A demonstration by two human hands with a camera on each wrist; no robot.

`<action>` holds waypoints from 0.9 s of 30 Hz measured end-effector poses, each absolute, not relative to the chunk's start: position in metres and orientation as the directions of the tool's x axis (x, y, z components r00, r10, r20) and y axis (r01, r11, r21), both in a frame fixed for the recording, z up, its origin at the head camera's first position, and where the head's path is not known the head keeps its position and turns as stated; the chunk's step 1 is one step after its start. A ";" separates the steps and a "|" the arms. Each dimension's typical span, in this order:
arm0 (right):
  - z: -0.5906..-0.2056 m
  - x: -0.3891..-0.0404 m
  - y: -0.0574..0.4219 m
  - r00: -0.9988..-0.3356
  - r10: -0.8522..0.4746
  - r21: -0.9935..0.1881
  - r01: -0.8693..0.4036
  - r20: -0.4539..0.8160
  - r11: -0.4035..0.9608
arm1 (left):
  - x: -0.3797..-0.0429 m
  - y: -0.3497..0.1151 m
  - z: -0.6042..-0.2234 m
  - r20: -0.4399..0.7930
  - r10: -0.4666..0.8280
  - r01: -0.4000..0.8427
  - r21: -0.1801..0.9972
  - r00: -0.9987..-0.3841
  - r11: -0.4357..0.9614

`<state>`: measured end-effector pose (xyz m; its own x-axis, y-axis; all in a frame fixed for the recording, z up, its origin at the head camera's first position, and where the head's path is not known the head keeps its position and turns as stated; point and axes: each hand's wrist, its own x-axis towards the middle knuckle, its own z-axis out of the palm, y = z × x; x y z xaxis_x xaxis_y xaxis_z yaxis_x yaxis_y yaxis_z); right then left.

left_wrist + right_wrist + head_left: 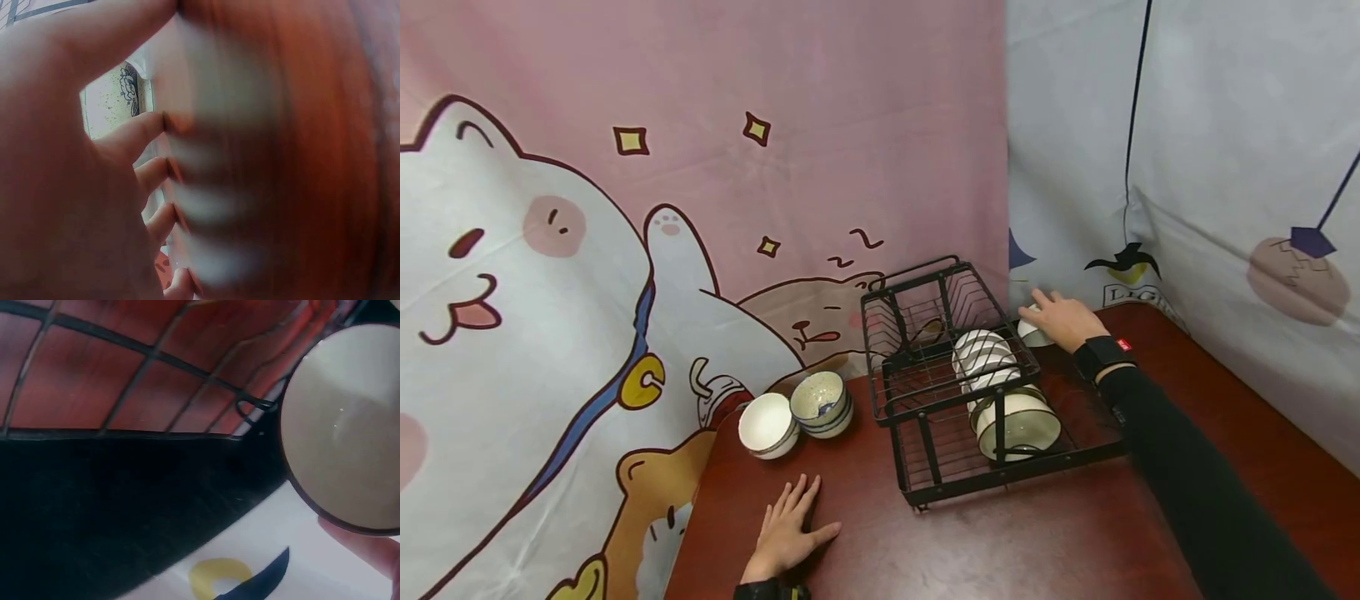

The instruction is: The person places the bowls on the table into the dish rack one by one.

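Note:
At the back right corner of the dish rack point(925, 502), my right hand point(1066, 321) grips a small white bowl point(1033, 335). The right wrist view shows this bowl's point(344, 431) pale inside and dark rim, with a finger at the rim's lower edge. Inside the black wire rack, several white bowls point(981, 354) stand on edge in a row. A larger bowl with a greenish inside point(1018, 432) stands at the front of that row. My left hand point(786, 532) rests on the tabletop with its fingers spread and holds nothing.
Left of the rack, a white bowl stack point(766, 423) sits beside a stack of speckled bowls point(818, 398) near the table's back edge. The rack's upper tier overhangs part of the row. A printed cloth point(880, 125) hangs behind the wooden table point(1000, 542).

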<state>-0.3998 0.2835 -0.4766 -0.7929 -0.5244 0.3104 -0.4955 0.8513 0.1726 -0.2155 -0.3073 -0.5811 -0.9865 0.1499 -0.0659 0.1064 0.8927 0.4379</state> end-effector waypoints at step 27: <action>-0.487 -0.403 0.282 -0.867 -0.427 0.076 -0.422 0.258 0.903 | -0.219 -0.309 -0.588 -0.108 0.136 0.068 0.480 -0.985 0.874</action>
<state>-0.4033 0.2822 -0.4865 -0.8669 -0.4268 0.2575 -0.4221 0.9034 0.0760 -0.2186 -0.3094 -0.5879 -0.9848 0.1364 -0.1080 0.0685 0.8745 0.4802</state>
